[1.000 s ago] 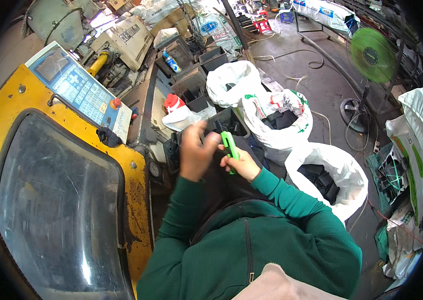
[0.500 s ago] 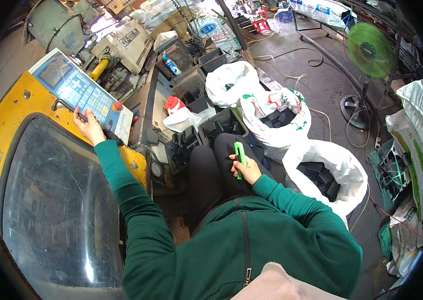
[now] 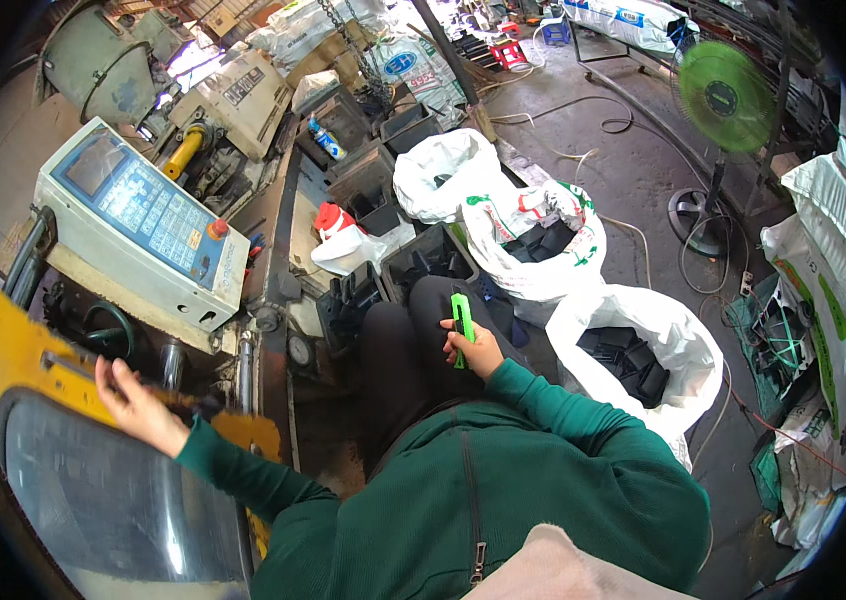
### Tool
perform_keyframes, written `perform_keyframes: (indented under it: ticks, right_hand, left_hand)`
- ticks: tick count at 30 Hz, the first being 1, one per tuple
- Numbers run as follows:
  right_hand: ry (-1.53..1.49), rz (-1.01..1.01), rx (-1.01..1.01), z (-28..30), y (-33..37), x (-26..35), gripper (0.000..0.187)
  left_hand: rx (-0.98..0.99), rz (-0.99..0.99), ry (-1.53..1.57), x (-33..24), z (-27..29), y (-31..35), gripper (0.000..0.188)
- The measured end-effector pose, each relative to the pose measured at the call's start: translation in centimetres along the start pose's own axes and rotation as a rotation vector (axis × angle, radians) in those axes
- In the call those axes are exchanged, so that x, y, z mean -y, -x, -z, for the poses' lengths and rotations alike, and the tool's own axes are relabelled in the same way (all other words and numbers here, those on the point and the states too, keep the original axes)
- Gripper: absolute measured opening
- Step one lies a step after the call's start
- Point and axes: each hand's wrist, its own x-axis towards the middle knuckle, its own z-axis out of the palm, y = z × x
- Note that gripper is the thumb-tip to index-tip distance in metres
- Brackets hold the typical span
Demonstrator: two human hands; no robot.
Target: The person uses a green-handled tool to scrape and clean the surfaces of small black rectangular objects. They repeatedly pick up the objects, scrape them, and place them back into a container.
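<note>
Right hand (image 3: 480,350) grips green cutter (image 3: 461,325), fingers hiding part of its body. Left hand (image 3: 143,410), fingers spread, is at yellow door (image 3: 15,350); contact cannot be determined. Above left hand, control panel (image 3: 153,205) carries key legends too small to read; farther up, beige casing (image 3: 243,100) bears dark lettering

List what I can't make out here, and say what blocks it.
All in the head view:
- Left hand: whether it touches the yellow door; the hand itself covers that spot.
- Green cutter: part of its handle, covered by the right hand; any blade is too small to tell.
- Farthest white bag: most contents, hidden by its rim.
- Fan: separate blades, blurred.
</note>
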Motion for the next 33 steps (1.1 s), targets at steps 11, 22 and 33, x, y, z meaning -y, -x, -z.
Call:
perform_keyframes:
  ticks: [11, 22, 33]
  right_hand:
    - [-0.016, 0.013, 0.003, 0.3, -0.1, 0.0, 0.030]
    - [0.002, -0.001, -0.128, -1.1, -1.7, 1.4, 0.027]
    - [0.086, -0.046, -0.152, -2.4, -6.7, -1.7, 0.026]
  left_hand:
    - [-0.844, -0.453, -1.159, -5.5, 8.4, -0.5, 0.036]
    - [0.639, 0.254, -1.124, 12.8, 1.2, -13.7, 0.040]
    - [0.782, 0.265, -1.498, 23.9, 5.9, -21.1, 0.040]
